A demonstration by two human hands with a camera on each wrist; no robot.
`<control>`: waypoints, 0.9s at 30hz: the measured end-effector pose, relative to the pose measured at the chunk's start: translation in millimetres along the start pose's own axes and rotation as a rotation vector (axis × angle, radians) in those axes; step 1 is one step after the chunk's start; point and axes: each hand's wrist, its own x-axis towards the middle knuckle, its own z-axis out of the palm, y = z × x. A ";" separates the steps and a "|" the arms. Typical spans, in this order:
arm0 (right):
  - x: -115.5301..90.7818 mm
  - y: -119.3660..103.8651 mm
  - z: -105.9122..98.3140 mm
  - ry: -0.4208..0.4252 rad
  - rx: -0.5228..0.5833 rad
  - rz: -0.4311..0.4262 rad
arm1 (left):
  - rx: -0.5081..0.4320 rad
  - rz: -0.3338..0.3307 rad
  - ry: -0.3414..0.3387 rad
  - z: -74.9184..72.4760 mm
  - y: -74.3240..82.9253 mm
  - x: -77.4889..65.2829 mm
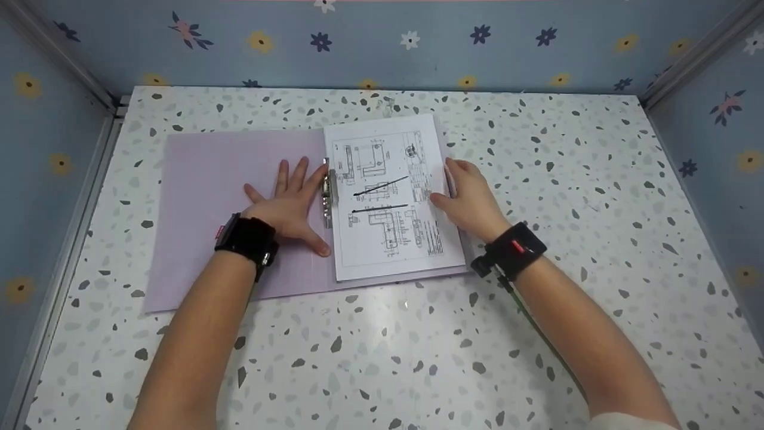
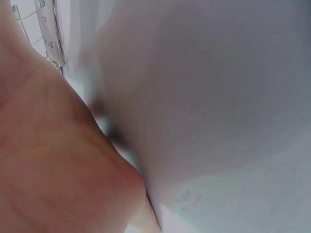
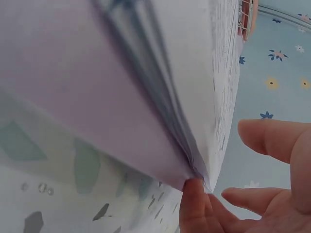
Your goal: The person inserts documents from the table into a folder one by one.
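Note:
A light purple folder (image 1: 209, 161) lies spread on the table, with a metal clip (image 1: 326, 197) along its middle. On its right half rests a stack of paper (image 1: 358, 257); the top sheet shows line drawings and two heavy black strokes. My left hand (image 1: 286, 206) rests on the bare left cover, fingers spread, fingertips near the clip. At the right edge of the stack is my right hand (image 1: 468, 197), its thumb over the top sheet. The right wrist view shows fingertips (image 3: 193, 201) touching the edge of the folder and pages, with the thumb apart from them.
The white speckled table (image 1: 382, 358) extends around the folder. Blue floral panels (image 1: 441, 60) stand along the back and both sides, with metal frame posts (image 1: 113, 113) at the corners. Each wrist wears a black strap (image 1: 516, 249) with a small camera.

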 end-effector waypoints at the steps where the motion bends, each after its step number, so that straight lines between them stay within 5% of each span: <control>1: -0.8 -1.5 -0.3 0.006 -0.019 -0.004 | 0.001 -0.001 -0.001 -0.2 0.2 -0.2; 9: -6.1 -26.3 -0.7 0.050 -0.181 -0.126 | -0.003 -0.002 0.005 0.0 0.7 -0.2; 20: -3.5 -41.6 17.0 -0.196 -0.159 -0.180 | -0.001 0.011 0.024 4.8 1.5 4.3; 27: -2.3 -37.5 26.8 -0.251 -0.170 -0.192 | -0.015 0.030 -0.016 0.2 -8.0 0.9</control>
